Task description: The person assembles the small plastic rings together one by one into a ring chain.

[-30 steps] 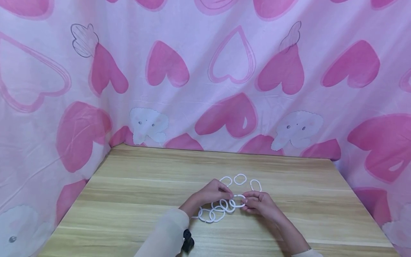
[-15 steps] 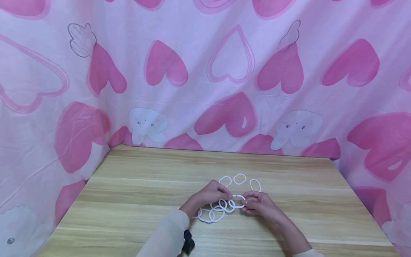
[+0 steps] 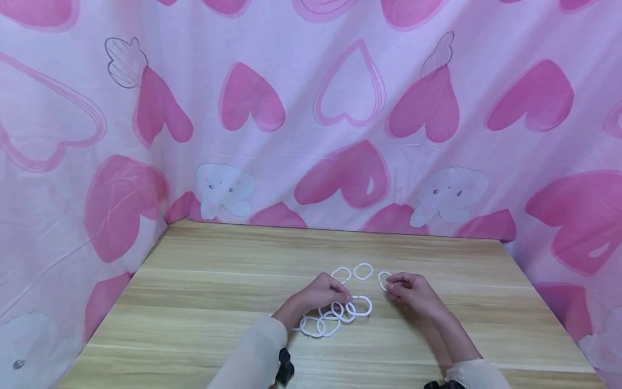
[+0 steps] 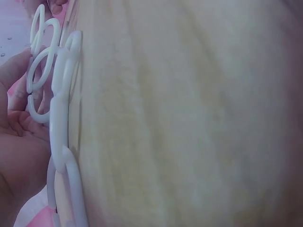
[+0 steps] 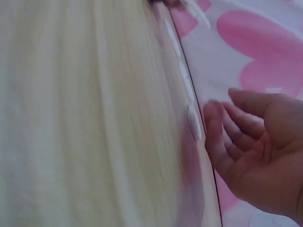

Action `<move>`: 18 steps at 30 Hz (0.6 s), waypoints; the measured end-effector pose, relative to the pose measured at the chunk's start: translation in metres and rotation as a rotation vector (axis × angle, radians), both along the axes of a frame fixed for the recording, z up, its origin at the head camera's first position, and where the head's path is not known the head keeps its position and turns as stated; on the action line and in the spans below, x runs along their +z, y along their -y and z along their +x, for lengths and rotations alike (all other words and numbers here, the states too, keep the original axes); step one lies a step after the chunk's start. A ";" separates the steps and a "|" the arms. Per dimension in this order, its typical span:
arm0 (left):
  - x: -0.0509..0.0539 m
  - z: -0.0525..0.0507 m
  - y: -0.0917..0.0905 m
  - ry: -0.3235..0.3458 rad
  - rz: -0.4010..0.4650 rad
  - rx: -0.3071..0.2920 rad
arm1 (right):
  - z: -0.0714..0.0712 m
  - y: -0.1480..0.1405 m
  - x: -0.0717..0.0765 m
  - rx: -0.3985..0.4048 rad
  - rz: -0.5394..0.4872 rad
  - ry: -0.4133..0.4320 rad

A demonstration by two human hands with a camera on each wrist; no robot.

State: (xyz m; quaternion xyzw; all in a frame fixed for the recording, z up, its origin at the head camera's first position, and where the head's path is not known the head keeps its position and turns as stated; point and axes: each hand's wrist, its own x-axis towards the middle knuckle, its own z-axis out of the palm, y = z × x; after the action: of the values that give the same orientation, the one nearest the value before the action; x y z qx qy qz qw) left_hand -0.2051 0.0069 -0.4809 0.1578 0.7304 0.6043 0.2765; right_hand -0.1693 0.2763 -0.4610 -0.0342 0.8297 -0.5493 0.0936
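My left hand (image 3: 320, 292) pinches a white oval plastic link in a chain of several interlocked links (image 4: 58, 127). The lower part of that chain lies on the table below the hand, and its end link (image 3: 370, 306) sticks out to the right of my fingertips. My right hand (image 3: 413, 294) is at the rightmost loose link (image 3: 380, 281), partly covering it in the head view. In the right wrist view its thumb and fingers are apart, just beside that loose link (image 5: 194, 123), with nothing between them.
Two more loose links lie farther back on the wooden table (image 3: 218, 281): a middle link (image 3: 363, 279) and a left link (image 3: 342, 267), partly behind my left hand. A pink heart-print curtain (image 3: 272, 162) hangs around the table's back and sides.
My right hand has let go of the chain's end link and moved right and away from me to the rightmost loose link. My left hand stays in place on the chain.
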 end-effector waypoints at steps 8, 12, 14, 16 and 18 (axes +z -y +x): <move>0.000 0.001 0.000 -0.024 0.000 -0.003 | -0.010 0.001 0.002 -0.147 0.470 -0.047; 0.000 0.003 0.000 -0.033 0.004 -0.004 | -0.017 0.006 0.002 -0.163 0.574 0.011; 0.000 0.005 0.001 -0.037 0.003 -0.003 | -0.019 0.009 0.003 -0.170 0.591 0.022; 0.001 0.006 0.001 -0.044 0.001 -0.004 | -0.021 0.012 0.003 -0.175 0.606 0.015; 0.001 0.007 0.002 -0.050 -0.007 -0.006 | -0.022 0.013 0.002 -0.165 0.598 -0.014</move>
State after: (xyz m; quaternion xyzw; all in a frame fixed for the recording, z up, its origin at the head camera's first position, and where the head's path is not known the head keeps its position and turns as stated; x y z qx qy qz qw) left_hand -0.1983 0.0054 -0.4798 0.1741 0.7388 0.5967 0.2603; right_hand -0.1910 0.2636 -0.4588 0.0586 0.9551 -0.2863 0.0487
